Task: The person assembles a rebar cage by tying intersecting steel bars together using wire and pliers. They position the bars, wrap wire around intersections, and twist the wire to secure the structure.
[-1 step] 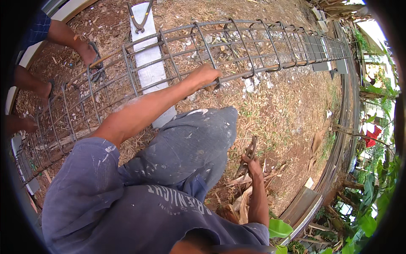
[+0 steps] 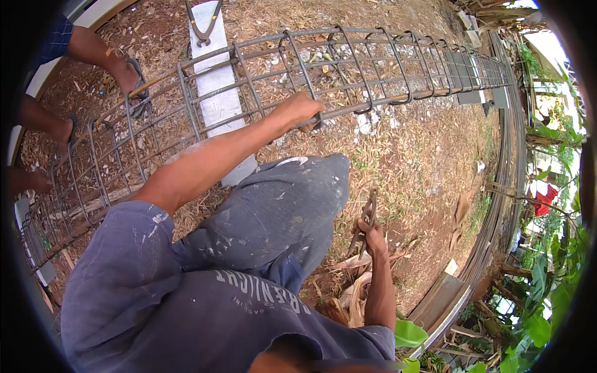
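A long rebar cage [image 2: 348,56] of rods and square stirrups runs across the view from the lower left to the far right. My left hand [image 2: 300,112] is closed round its near lower rod, beside a stirrup. Low on the right, away from the cage, my right hand [image 2: 373,237] grips a pair of pincers [image 2: 371,211], jaws pointing up and away from me. The palm hides part of their handles. A second pair of pincers [image 2: 204,34] lies on a pale plank beyond the cage, its handles spread.
The pale plank [image 2: 219,105] passes under the cage. Another person's sandalled foot [image 2: 127,78] is close to the cage at the left. Long rods [image 2: 507,149] lie along the right side, beside boards [image 2: 438,298] and green plants. Dry leaves cover the soil.
My right hand and the pincers have risen slightly, and the tool's handles show more clearly. My left hand keeps its place on the rod.
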{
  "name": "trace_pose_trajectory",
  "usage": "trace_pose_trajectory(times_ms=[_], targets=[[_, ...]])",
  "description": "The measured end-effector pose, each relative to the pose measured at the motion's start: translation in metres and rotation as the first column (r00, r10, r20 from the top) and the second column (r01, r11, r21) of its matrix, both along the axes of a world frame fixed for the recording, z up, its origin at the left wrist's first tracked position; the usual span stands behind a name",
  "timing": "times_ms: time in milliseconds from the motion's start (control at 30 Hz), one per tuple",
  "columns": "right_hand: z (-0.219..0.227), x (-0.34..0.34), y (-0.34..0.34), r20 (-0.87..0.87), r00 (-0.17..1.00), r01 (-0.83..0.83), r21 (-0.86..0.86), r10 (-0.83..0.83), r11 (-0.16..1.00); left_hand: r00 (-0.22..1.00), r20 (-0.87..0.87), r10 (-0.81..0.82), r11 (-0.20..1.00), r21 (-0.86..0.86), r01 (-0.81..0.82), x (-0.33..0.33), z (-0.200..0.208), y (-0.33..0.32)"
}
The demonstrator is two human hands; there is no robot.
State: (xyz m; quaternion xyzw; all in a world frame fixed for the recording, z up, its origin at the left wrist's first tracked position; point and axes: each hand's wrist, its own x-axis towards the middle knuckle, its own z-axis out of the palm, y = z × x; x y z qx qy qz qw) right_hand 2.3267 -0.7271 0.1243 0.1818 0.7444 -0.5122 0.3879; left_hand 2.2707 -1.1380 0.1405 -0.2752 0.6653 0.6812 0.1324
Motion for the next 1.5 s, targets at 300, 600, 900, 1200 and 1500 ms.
trace_pose_trajectory(times_ms=[300,600,900,1200,1500], targets=[[0.107,-0.11,-0.171,-0.147,0.169,-0.583,0.783,0.975,0.219,0.999,-0.042,0.008,0.992,-0.123,-0.013,-0.006,0.007,0.004],[0.123,-0.122,-0.189,-0.058,-0.141,-0.52,0.854,0.988,-0.024,0.993,-0.082,-0.081,0.964,-0.261,0.057,-0.006,0.012,0.005],[0.155,-0.104,-0.215,0.202,-0.242,-0.166,0.955,0.949,-0.246,0.995,0.003,-0.098,0.967,-0.237,0.096,-0.011,0.018,0.007],[0.144,-0.119,-0.212,0.182,0.287,-0.865,0.471,0.94,0.173,0.991,0.016,-0.133,0.947,-0.292,0.132,-0.01,0.016,0.005],[-0.052,-0.015,-0.191,-0.58,0.729,-0.392,0.079,0.362,0.916,0.988,0.082,-0.133,0.961,-0.231,0.149,-0.009,0.013,0.005]])
